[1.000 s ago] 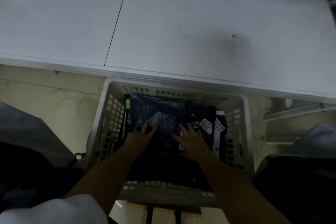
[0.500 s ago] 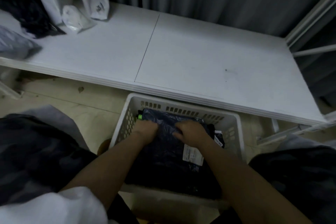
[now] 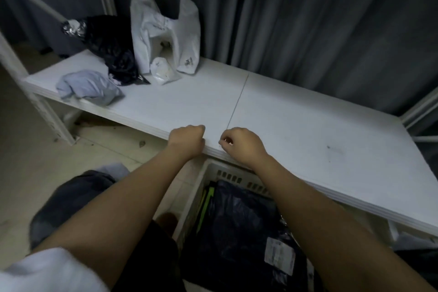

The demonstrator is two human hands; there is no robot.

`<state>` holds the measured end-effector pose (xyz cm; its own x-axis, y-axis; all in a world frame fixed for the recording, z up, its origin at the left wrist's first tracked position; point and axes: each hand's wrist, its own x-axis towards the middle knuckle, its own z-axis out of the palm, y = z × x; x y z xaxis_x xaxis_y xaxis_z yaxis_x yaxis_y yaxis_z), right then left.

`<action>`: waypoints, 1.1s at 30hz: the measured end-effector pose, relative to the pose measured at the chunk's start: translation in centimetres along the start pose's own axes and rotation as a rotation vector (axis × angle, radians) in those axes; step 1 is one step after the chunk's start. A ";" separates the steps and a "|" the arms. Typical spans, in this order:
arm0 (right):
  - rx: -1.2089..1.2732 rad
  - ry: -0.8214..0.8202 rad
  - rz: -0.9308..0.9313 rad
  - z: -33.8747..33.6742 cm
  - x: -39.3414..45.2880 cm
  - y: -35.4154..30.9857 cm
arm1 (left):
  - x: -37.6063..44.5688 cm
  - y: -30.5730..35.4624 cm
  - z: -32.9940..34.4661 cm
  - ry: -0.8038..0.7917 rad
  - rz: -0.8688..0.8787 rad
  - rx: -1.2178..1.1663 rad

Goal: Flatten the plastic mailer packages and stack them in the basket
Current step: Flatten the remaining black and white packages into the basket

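Left hand (image 3: 187, 140) and right hand (image 3: 241, 143): both loosely fisted, empty, at white bench (image 3: 296, 130) near edge. Dark plastic mailer (image 3: 237, 227) flat in white slatted basket (image 3: 189, 206) below that edge, long axis toward bench. Crumpled grey mailer (image 3: 88, 87), black mailer (image 3: 111, 47), white mailer (image 3: 163, 31) at bench far-left corner.

On the far left of the white table (image 3: 296, 130): crumpled grey, black and white plastic mailers (image 3: 163, 38); below its near edge, the white basket (image 3: 189, 206) holding flat dark mailers (image 3: 237, 227).
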<state>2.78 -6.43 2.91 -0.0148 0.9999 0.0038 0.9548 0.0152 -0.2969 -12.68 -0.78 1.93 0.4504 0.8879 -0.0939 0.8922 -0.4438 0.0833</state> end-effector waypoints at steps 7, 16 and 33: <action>-0.057 0.071 -0.087 -1.8 8.6 -4.6 | 4.3 -6.4 -5.1 0.163 -0.128 -0.092; -0.106 0.188 -0.174 -2.5 22.7 -7.5 | 14.6 -13.7 -7.9 0.328 -0.213 -0.122; -0.327 0.577 -0.205 -3.3 43.7 -8.4 | 29.5 -20.8 -7.1 0.544 -0.186 -0.395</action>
<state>-4.86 37.10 8.72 -0.1308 0.8161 0.5630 0.9914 0.1127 0.0670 -18.17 35.46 4.48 0.1191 0.9253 0.3602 0.8282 -0.2926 0.4780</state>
